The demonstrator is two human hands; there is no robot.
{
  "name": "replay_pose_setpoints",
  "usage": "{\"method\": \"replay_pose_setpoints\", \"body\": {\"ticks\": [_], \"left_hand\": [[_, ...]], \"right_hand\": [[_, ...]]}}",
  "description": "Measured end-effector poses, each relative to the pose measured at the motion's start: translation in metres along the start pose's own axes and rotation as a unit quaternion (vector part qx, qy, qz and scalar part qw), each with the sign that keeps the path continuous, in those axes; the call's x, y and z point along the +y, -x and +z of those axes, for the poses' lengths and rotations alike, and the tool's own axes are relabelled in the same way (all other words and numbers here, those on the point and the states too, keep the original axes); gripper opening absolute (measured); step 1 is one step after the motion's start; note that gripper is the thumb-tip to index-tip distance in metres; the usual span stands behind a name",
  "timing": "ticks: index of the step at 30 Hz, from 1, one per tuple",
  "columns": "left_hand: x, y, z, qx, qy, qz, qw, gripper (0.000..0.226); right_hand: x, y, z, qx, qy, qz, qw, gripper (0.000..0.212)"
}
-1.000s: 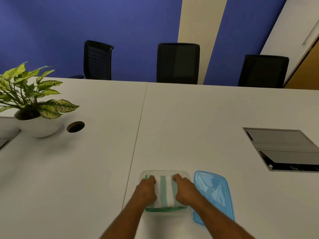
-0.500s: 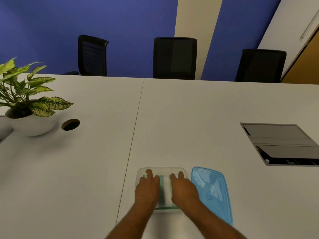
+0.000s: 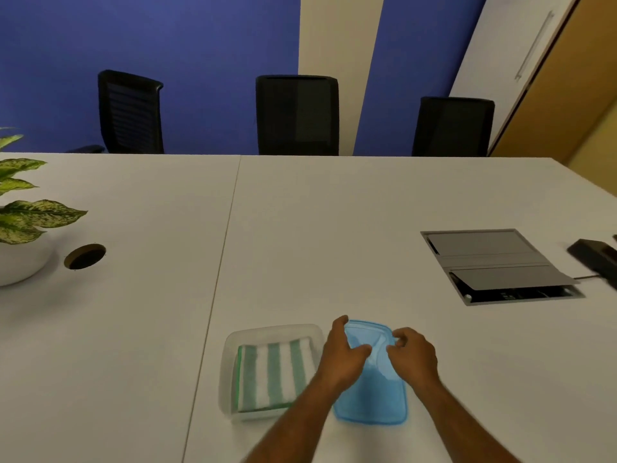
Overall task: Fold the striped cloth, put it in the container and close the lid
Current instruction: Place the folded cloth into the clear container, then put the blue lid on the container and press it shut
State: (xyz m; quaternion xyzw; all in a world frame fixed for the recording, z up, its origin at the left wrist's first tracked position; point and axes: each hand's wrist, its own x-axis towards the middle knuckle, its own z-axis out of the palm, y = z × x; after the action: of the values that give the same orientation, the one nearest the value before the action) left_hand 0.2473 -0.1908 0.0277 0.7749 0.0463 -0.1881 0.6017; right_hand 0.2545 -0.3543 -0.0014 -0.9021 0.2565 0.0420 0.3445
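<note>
The striped cloth point(image 3: 273, 375), white with green bands, lies folded inside the clear rectangular container point(image 3: 230, 345) near the table's front edge. Just right of the container lies the blue lid point(image 3: 370, 402), flat on the white table. My left hand point(image 3: 344, 357) curls over the lid's far left edge, thumb pointing away from me. On the lid's far right edge sits my right hand point(image 3: 414, 359), with its fingers bent onto the plastic. Both hands cover the lid's far half.
A potted plant point(image 3: 20, 262) stands at the far left beside a round cable hole point(image 3: 85, 256). A grey power hatch point(image 3: 494, 265) is set into the table at the right, with a black device point(image 3: 594, 259) beyond it. Three black chairs point(image 3: 297, 115) line the far side.
Both hands have left the cloth in the container and moved right onto the blue lid. The cloth now lies uncovered in the container.
</note>
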Motion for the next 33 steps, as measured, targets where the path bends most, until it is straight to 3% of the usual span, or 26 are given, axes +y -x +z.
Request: {"method": "replay_pose_setpoints", "body": {"ticks": [6,10,21,24,27,30,33], "left_hand": [[-0.009,-0.010,0.038,-0.013,-0.083,-0.063,0.994,0.094],[-0.018,-0.013,0.046,-0.008,-0.122,-0.114,0.986,0.104],[-0.034,-0.013,0.055,0.016,-0.044,-0.165,0.985,0.100],[-0.029,-0.009,0.060,0.030,-0.004,-0.156,0.987,0.099],[-0.023,-0.005,0.064,0.064,0.086,-0.126,0.986,0.097],[-0.003,0.001,0.060,0.076,0.199,-0.119,0.970,0.085],[0.016,0.006,0.041,0.028,0.324,-0.108,0.939,0.066]], "right_hand": [[0.056,0.005,0.009,-0.049,0.059,0.053,0.996,0.049],[0.070,0.011,0.019,-0.074,0.090,0.057,0.992,0.048],[0.082,0.005,0.016,-0.081,0.112,0.073,0.988,0.041],[0.083,0.003,0.002,-0.047,0.022,0.080,0.995,0.041],[0.074,0.006,-0.018,-0.018,-0.187,0.095,0.978,0.033],[0.062,0.010,-0.036,-0.056,-0.334,0.077,0.938,0.028],[0.045,0.022,-0.049,-0.076,-0.372,-0.004,0.925,0.037]]}}
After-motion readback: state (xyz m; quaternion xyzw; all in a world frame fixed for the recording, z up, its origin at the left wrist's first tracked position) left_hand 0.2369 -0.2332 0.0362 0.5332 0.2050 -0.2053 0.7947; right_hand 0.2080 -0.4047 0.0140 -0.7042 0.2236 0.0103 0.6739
